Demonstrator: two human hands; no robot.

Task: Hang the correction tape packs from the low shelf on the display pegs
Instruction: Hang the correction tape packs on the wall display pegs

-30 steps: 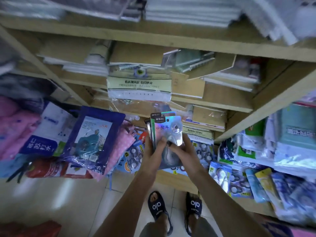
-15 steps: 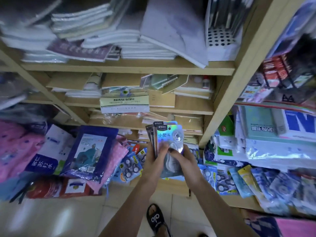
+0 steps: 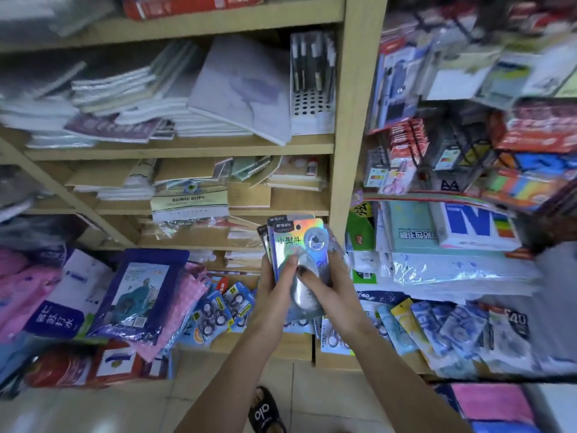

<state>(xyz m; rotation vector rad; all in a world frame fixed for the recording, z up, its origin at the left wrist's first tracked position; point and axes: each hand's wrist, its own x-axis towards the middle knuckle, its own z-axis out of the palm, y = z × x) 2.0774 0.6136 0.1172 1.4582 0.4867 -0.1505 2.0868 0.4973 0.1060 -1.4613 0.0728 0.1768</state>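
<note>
Held stack: a small fanned stack of holographic silver-and-blue carded correction tape packs [image 3: 295, 245], upright, lifted clear in front of the pale wooden shelving upright [image 3: 354, 120], above the low shelf's front edge.
Left hand: the left hand [image 3: 271, 289] grasps the stack's left edge, thumb laid across the front card, fingers curled behind.
Right hand: the right hand [image 3: 331, 285] grips the right edge, dark-nailed thumb pressed on the clear blister; its other fingers wrap round the back and mostly cannot be seen.
Hang holes: a dark punched hole shows near the top of the front card; whether the cards behind line up with it I cannot tell.
Low shelf: the pale wooden low shelf [image 3: 265, 343] carries more blue carded tape packs [image 3: 224, 307] lying loose along its front edge, left of the hands, and further blue and yellow packs [image 3: 437, 326] spread toward its right end.
Display pegs: a dark wire rack with hanging red-carded goods [image 3: 409, 145] stands at upper right; blur hides any free peg.
Step in hand: judged as carrying, the packs gathered and squared between both hands, nothing hung yet.
Next move: likely raise the stack up and rightward to the rack, find an open peg, align the top holes with its tip and slide the cards on, one hand steadying the fan so it does not splay.
Other stock: stacked white notebooks [image 3: 131, 98] fill the upper shelf; a dark blue plastic packet [image 3: 140, 292] leans at lower left.
Floor: a black sandal [image 3: 265, 414] shows on pale tile.
</note>
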